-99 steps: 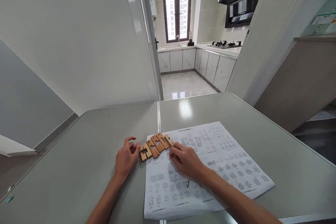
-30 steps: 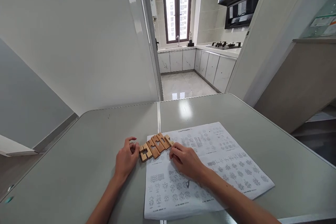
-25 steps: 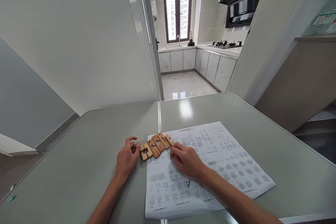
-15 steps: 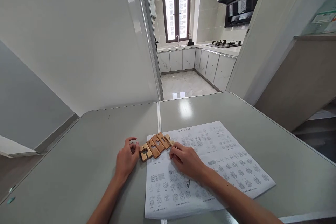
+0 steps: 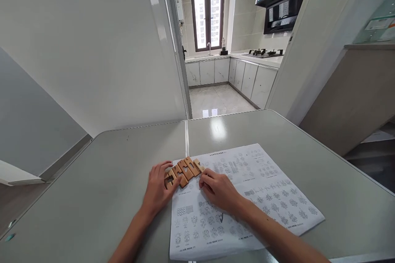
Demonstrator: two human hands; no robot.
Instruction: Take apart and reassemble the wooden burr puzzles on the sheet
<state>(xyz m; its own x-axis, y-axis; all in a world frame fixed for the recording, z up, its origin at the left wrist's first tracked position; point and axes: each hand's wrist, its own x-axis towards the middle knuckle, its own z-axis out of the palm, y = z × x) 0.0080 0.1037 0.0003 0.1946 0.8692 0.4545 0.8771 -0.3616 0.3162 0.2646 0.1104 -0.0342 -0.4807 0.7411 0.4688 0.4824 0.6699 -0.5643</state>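
A slanting row of flat wooden puzzle pieces [image 5: 185, 169] with cut-out notches lies across the left edge of a printed paper sheet [image 5: 259, 181]. My left hand [image 5: 159, 183] spans the row's left end, thumb on the near side and fingers on the far side, covering part of the leftmost pieces. At the other end, my right hand [image 5: 219, 189] rests on the sheet with its fingers curled beside a pale wooden piece [image 5: 198, 165]. Whatever its fingertips hold, if anything, is hidden.
Beneath the sheet is a grey-green table [image 5: 98, 185] with a pale seam [image 5: 187, 137] down its middle. A small teal object [image 5: 10, 237] lies at the far left. Beyond the table's back edge, a doorway opens onto a kitchen with white cabinets [image 5: 206, 72].
My left hand has moved right and come over the row's left end; before, it was beside it with its fingertips at the end piece. The right hand has stayed nearly still.
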